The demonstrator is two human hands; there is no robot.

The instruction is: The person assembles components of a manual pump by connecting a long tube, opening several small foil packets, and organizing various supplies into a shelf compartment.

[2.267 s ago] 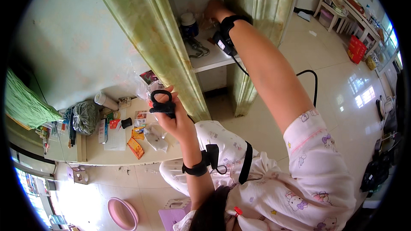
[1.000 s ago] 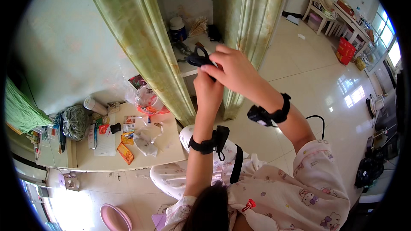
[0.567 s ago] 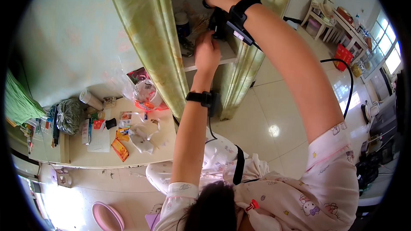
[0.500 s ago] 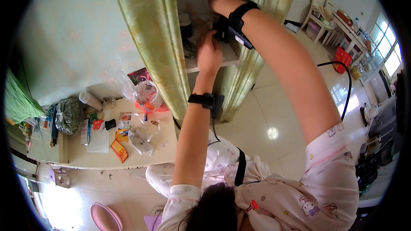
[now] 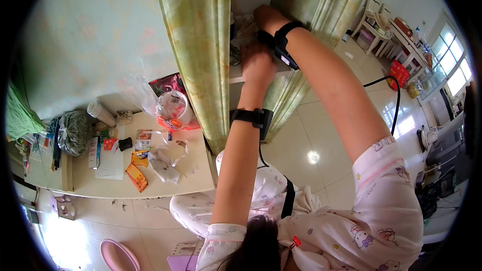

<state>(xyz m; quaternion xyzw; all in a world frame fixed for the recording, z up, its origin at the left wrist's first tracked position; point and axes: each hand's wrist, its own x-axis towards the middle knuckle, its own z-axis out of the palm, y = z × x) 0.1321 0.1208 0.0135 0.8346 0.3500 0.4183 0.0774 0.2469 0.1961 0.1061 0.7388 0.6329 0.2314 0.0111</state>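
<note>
Both arms reach forward between the halves of a pale green curtain [image 5: 193, 45] into a shelf [image 5: 238, 74]. My left hand [image 5: 258, 64] is over the shelf's front edge, smeared by motion, so its grip does not show. Farther in, my right hand [image 5: 269, 18] is bent with its fingers hidden behind the wrist. A crumpled clear plastic bag [image 5: 245, 27] lies beside my right hand. Dark, shiny items [image 5: 234, 54] stand left of my left hand, partly covered by the curtain. Black straps with small devices [image 5: 283, 55] sit on both wrists.
On the left, a cream desk [image 5: 193, 180] carries orange packets [image 5: 135, 176], papers, a white roll [image 5: 101, 114] and a bagged grey-green bundle [image 5: 74, 135]. A pink basin [image 5: 119, 257] stands on the floor. A black cable [image 5: 398, 105] runs beside my right arm.
My left hand has moved right and closer to my right hand, and it is now blurred. My right hand appears slightly lower. The whole view has shifted a little.
</note>
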